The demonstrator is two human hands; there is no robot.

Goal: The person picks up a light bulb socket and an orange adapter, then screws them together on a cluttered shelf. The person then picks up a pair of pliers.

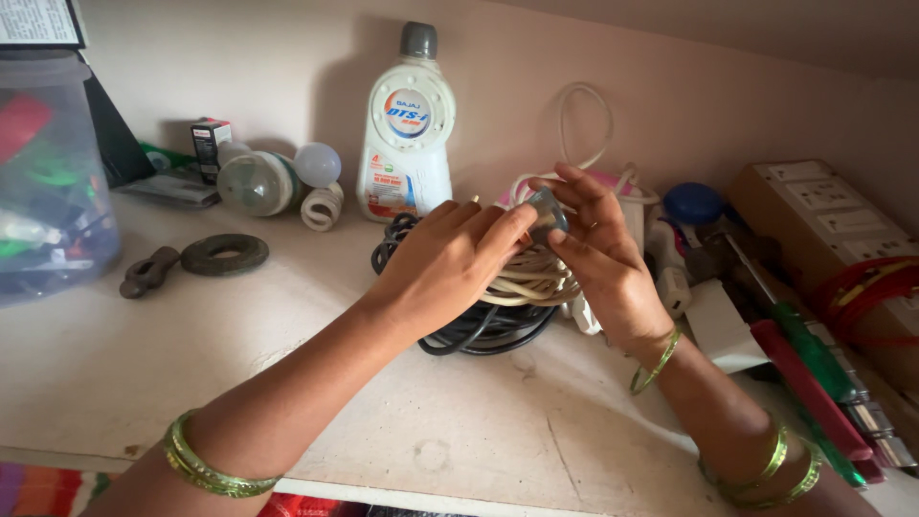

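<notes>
Both hands, left (450,263) and right (598,258), grip small grey round cap (548,213) above coiled black-and-cream cables (507,297), white plastic bottle (407,129) at 11 o'clock.

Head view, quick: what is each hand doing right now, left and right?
Left hand: fingers closed on the small grey round part.
Right hand: pinching the same grey part, above the coiled cables.

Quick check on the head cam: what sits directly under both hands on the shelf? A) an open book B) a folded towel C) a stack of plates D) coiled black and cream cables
D: both the left hand and right hand are held over coiled cables, black loops below and cream ones on top, while the fingers pinch a small grey object.
</notes>
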